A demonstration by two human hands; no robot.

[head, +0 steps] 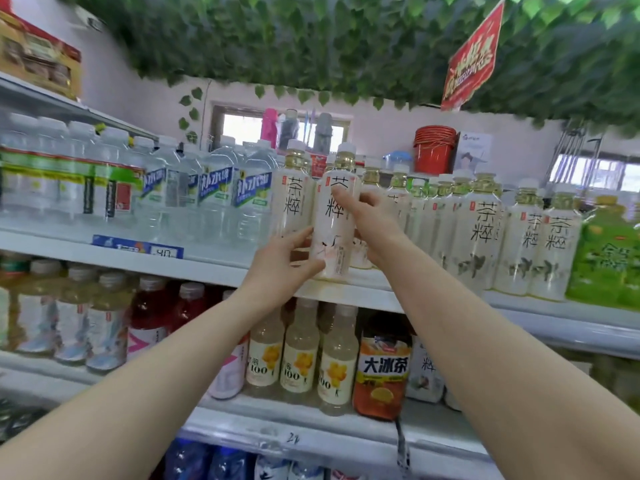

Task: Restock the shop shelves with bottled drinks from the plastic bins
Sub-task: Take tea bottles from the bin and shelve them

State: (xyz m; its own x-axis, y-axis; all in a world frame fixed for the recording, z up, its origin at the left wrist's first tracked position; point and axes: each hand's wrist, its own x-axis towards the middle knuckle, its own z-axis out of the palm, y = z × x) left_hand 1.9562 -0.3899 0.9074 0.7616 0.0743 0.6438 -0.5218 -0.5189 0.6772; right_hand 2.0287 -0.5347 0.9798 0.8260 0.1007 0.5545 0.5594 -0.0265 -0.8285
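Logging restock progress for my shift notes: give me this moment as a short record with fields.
item: white-labelled plastic tea bottle with white cap, upright
left hand: grips its base
right hand: grips its middle
place: front edge of white metal upper shelf, among matching tea bottles
resting on shelf: cannot tell

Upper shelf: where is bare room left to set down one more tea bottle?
A bare strip runs along the shelf front before the water bottles, between the price tag and the left hand. Right of the right hand, the tea bottles stand packed up to the green bottles.
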